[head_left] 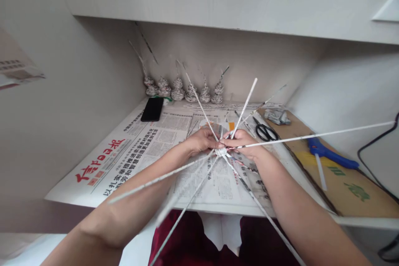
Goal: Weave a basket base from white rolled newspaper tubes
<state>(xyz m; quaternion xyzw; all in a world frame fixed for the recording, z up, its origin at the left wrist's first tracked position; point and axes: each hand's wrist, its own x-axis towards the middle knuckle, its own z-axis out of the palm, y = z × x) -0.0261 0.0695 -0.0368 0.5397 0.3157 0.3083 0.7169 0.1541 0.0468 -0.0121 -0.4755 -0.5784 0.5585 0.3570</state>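
Note:
Between my hands, over the newspaper, is a small woven paper piece, with several thin rolled-paper sticks spreading out from its centre in all directions. My left hand pinches the piece from the left, thumb and fingers close to the knot. From the right, my right hand grips it too, its fingertips meeting the left ones at the centre. Some sticks reach toward the back wall; others run over my forearms and past the table's front edge. The fingers partly cover the weave.
Newspaper sheets cover the table. Several gourd-shaped paper weavings line the back wall, near a black phone. On the right are black scissors, crumpled plastic, and a blue glue gun on cardboard. A shelf panel overhangs the back.

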